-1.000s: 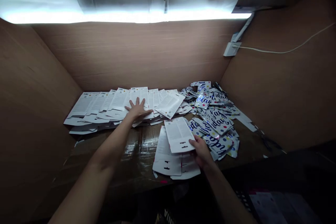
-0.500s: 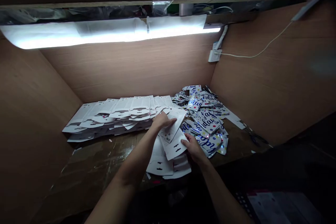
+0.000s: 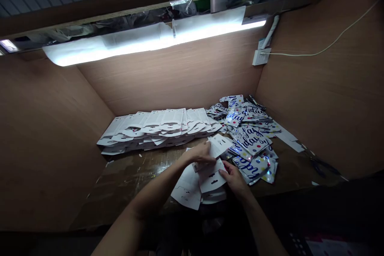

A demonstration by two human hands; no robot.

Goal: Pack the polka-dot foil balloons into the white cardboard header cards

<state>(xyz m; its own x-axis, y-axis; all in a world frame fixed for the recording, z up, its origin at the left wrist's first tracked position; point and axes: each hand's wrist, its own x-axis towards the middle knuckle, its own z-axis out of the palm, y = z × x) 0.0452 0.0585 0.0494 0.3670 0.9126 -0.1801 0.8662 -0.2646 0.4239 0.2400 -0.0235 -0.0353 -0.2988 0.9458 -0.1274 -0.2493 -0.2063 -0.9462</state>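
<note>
My left hand (image 3: 201, 153) grips the upper edge of a white hang-slot card (image 3: 219, 145), and its fingers cover part of the card. My right hand (image 3: 234, 177) holds the side of a second white card (image 3: 213, 178). Beneath both hands lies a loose heap of similar cards (image 3: 186, 189). Behind them, a long overlapping row of white cards (image 3: 159, 128) lies on the table. To the right of my right hand spreads a pile of shiny foil packets (image 3: 250, 144) with blue lettering and coloured dots.
The brown taped table (image 3: 132, 168) is walled by cardboard panels (image 3: 168, 84) at the back and sides. A lit tube lamp (image 3: 150, 40) runs above the back panel. A wall socket (image 3: 261, 57) with a white cable sits at the right corner.
My left hand has left the row of cards and joined my right on the loose cards in front. The card on top of the row is gone. The view has tilted upward.
</note>
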